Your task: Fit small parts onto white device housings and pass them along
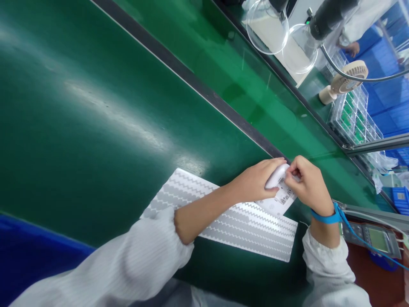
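1. Nearest to us is the white left sleeve (pixel 111 268), gathered by its cuff on the forearm and crossing in from the lower left.
2. Behind it we see the green bench (pixel 79 153), with a glossy streak of light along its surface.
3. Next we find the striped sheet (pixel 246 230), grey and white with zigzag lines, lying flat partly under the left forearm.
4. Our left hand (pixel 259 180) is clamped on the white device (pixel 275 179), fingers over its upper side and thumb below.
5. That device, smooth and rounded, sits between our two hands, just above a printed white sheet (pixel 275 207) that overlaps the striped one.
6. Our right hand (pixel 308 183) has its fingers curled at the device's right end; we cannot tell whether the tips pinch anything.
7. Round the right wrist we see a blue strap (pixel 326 218) with a blue cord.
8. Farther right, beyond the bench's edge, stands a cream fan (pixel 349 79) beside a clear compartment tray (pixel 356 121); lower down lies a grey meter (pixel 378 239) with a screen.
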A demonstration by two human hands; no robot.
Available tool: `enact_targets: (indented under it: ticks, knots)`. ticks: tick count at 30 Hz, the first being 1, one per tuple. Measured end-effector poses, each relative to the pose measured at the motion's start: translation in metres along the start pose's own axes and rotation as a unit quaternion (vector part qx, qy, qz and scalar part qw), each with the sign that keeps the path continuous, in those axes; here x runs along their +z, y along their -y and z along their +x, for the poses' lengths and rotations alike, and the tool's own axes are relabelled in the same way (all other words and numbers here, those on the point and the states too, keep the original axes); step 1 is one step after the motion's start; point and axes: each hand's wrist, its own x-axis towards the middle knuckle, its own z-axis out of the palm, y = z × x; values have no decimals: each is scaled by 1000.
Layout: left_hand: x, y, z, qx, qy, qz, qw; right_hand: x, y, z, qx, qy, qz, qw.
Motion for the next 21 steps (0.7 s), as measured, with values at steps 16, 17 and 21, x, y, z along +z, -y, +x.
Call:
enact_targets:
  ticks: [16, 17, 21]
  knots:
    - [-5, -7, 0, -30, 24, 2, 999, -4, -16, 7, 94, 55, 181, 977]
    - [-5, -7, 0, -31, 25, 4, 999, -4, -17, 7, 91, 59, 180, 978]
    - [-3, -3, 0, -24, 28, 11, 999, -3, -19, 5, 72, 68, 167, 981]
